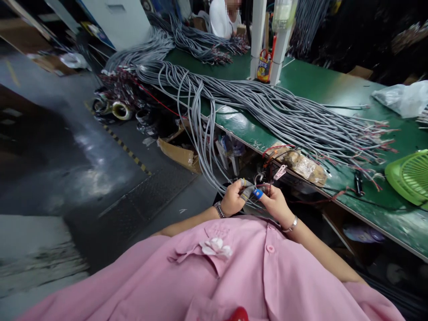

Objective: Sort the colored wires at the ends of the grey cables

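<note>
Close in front of my pink shirt, my left hand (233, 199) is closed on the end of a grey cable (203, 154) that hangs off the bench edge with several others. Grey covers wrap some of its fingertips. My right hand (274, 201) meets it, thumb and fingers pinched at the cable's thin wires; a blue cover (257, 193) is on the thumb. Fine red and white wire ends show around the fingertips. Exactly how the wires lie between the fingers is too small to make out.
A long bundle of grey cables (254, 100) lies across the green bench (321, 84). At right are a green fan (409, 178) and a black tool (358, 183). A pink clip (280, 172) sits at the edge. Behind the bench is a person (221, 20) in white.
</note>
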Tool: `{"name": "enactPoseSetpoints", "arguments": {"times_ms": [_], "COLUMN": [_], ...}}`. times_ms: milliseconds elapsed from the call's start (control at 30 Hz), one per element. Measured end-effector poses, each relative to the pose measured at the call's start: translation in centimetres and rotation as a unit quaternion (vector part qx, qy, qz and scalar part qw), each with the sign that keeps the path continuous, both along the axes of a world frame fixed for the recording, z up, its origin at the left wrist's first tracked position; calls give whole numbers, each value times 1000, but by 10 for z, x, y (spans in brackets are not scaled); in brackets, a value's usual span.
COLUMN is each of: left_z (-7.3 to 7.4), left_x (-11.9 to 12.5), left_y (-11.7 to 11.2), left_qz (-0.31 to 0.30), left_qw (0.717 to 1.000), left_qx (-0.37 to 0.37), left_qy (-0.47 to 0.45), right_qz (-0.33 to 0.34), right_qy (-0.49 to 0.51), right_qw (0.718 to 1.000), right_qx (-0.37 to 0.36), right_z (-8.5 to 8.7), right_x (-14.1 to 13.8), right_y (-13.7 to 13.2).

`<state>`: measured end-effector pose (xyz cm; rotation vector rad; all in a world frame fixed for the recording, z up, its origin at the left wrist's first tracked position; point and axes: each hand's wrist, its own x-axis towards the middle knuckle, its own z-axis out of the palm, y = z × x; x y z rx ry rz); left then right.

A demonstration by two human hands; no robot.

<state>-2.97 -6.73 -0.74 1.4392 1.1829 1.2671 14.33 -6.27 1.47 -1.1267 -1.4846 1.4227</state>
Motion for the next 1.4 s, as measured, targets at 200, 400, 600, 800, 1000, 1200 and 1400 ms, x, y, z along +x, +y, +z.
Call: {"name": "enactPoseSetpoints", "arguments": {"times_ms": [200,400,600,800,1000,1200,1400], "left_z": [-4,11,10,7,3,2,25], "left_x": [-19,-16,4,6,1,-19,-34], "left_y": [33,19,0,-5,0,26,10], "left_qz": [176,43,10,-4,49,139,-93], "left_qw": [968,962,960,969,991,953,859], "left_qx": [-92,-150,-180,-169,-84,-122,-237], "left_qy": [-153,-224,-214,-179,-96,-240,-444], "right_qz": [274,40,-4,-18,63,304,43], "right_qy": [-39,-135,-257,-401,-311,-125,-28], "right_qw": [954,972,905,856,905,911,986], "right_qx": [120,190,339,325,282,248,161], "right_z": [19,14,22,16,29,39,36], "right_x": [3,13,8,0,0,0,0], "right_y": [-19,-18,-13,-3,-8,-23,-21]}}
